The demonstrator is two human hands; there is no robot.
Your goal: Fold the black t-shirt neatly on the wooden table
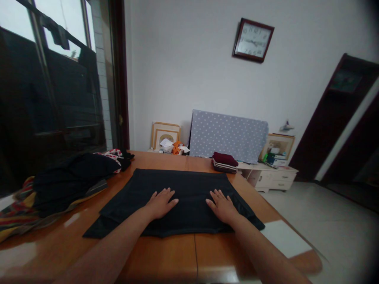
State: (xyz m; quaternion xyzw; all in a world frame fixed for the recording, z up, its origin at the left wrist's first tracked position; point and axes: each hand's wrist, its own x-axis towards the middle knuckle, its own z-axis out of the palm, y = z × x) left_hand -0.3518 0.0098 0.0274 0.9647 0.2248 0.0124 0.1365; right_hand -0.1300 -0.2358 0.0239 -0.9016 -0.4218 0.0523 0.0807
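Note:
A dark garment (189, 189) lies spread flat on the wooden table (174, 252) in front of me, with its lower corners flaring out to both sides. My left hand (162, 203) rests palm down on the left half of the cloth, fingers stretched out. On the right half, my right hand (222, 206) also lies flat with its fingers spread. Neither hand grips the fabric. Which kind of garment it is, I cannot tell for sure.
A heap of clothes (74, 181) covers the table's left side. At the far edge sits a folded stack of clothes (225, 162). A white sheet (286, 237) lies at the right edge. Beyond stand a cloth-covered panel (227, 136) and a white cabinet (274, 178).

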